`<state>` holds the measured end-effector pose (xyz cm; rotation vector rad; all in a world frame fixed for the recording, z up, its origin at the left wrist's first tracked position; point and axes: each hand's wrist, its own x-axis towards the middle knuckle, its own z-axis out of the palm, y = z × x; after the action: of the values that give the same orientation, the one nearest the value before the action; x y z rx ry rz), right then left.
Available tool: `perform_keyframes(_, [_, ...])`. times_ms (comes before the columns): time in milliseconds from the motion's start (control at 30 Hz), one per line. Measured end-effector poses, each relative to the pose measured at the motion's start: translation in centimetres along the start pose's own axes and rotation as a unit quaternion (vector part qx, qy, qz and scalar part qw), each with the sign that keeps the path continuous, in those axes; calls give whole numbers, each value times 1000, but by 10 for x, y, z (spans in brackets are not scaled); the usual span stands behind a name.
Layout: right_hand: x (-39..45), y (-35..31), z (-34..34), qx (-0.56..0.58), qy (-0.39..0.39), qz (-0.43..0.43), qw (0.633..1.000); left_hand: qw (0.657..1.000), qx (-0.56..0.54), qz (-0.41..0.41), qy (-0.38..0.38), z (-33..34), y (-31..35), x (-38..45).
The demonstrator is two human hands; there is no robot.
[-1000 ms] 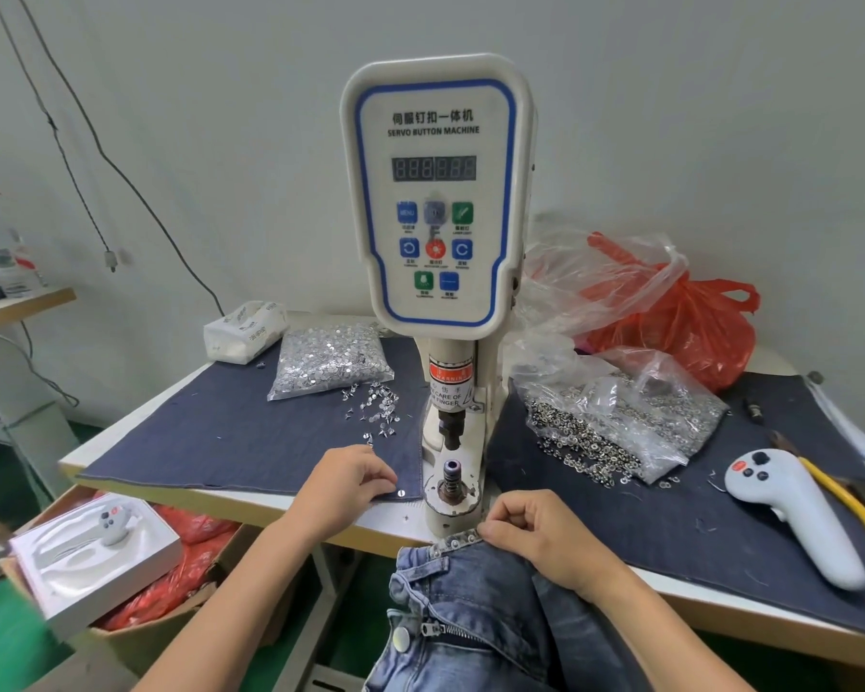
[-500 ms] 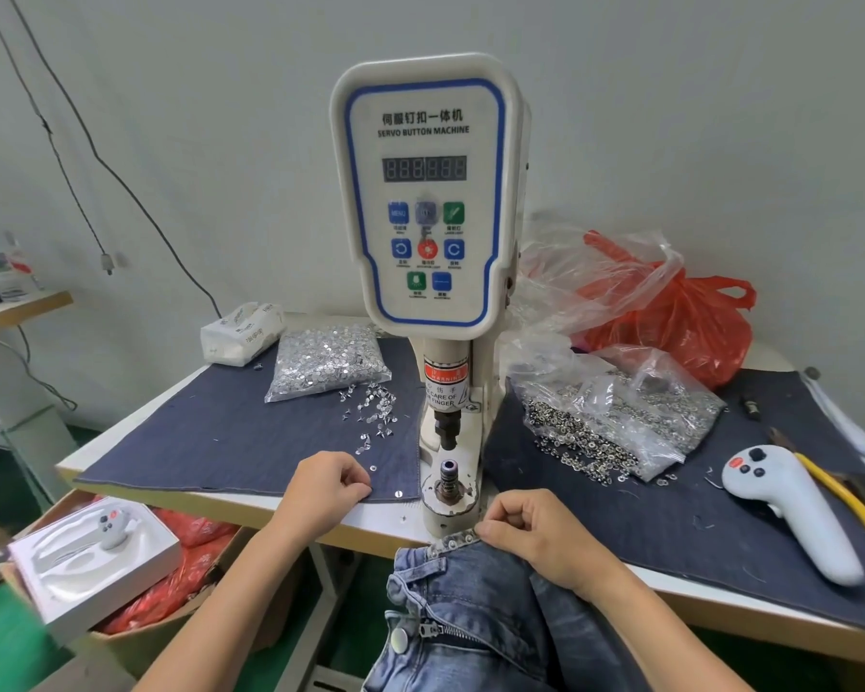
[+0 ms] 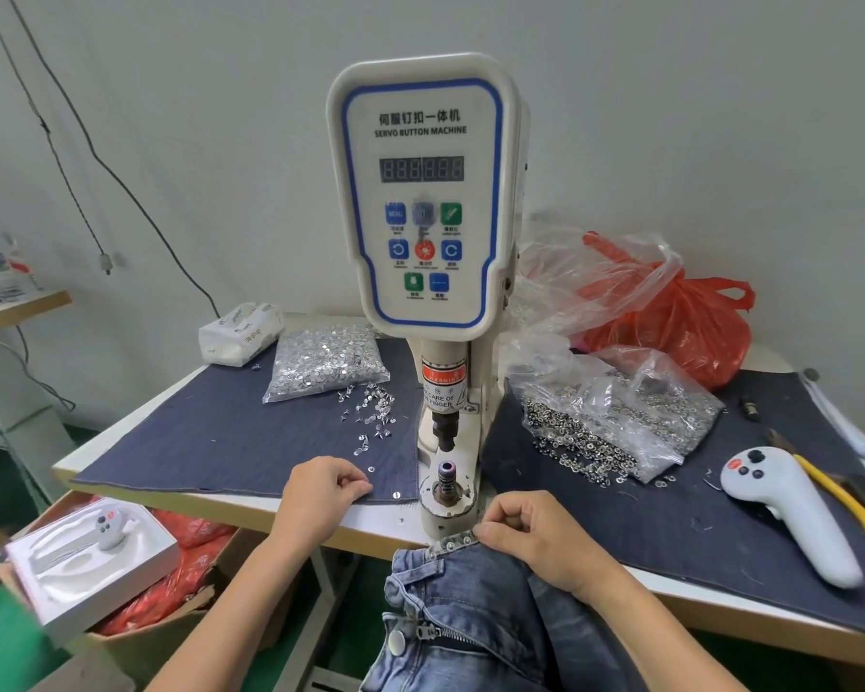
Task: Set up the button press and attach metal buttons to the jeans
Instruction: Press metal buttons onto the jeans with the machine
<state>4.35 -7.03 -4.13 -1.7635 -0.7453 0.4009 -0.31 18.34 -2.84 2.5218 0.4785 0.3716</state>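
left hand (image 3: 320, 496): fingers curled at the worktop (image 3: 211, 496) edge, grip contents unclear | right hand (image 3: 530, 534): fingers pinching jeans (image 3: 475, 606) below the press (image 3: 443, 342)

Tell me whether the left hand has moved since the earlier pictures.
Yes. The left hand has drawn back toward the person, away from the press's lower die. Earlier its fingertips lay beside the loose stud at the cloth's edge; now they sit clearly left of it.

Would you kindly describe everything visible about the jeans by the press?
The jeans are faded blue denim, bunched and hanging below the table's front edge in front of the button machine. A metal button and brass zipper show at the open fly. The right hand pinches the waistband edge, which carries a row of small metal studs.
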Motion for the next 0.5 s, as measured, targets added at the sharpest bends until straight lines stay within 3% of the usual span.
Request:
perform_keyframes(133, [0,0,0,-3,-1,2,1000,1000,3,3,16,1,4,-4])
perform_keyframes(233, [0,1,0,-3,-1,4,1000,990,-123,30,55,-2,17,-9])
perform_keyframes(333, [1,0,-1,-5,-3,6,1000,965,-248,86,28,-5,41,-15])
perform_keyframes(500, [0,-1,-1,-10,2,5,1000,953,-275,129,-14,2,64,-22])
